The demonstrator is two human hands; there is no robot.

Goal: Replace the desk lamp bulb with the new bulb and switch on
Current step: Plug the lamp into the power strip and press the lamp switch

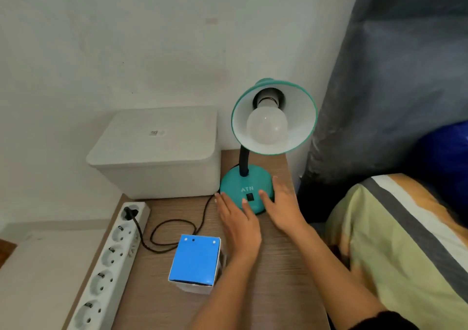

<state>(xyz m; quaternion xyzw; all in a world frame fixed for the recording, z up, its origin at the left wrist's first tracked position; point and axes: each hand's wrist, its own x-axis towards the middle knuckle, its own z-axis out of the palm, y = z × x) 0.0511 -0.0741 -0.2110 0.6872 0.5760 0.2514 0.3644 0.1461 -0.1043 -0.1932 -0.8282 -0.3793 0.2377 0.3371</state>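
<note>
My left hand (238, 224) lies flat, fingers spread and empty, fingertips touching the front of the teal lamp base (247, 190); my right hand (282, 207) is likewise open, holding nothing, cupped against the base's right side near the desk's (278, 279) right edge; the rocker switch (250, 197) sits between them; the old bulb (267, 127) is up and beyond both hands in the shade (274, 117), its long axis tilted down toward me; my right hand seems nearer it; the blue box (195, 262), probably holding the new bulb, stands just left of my left wrist.
</note>
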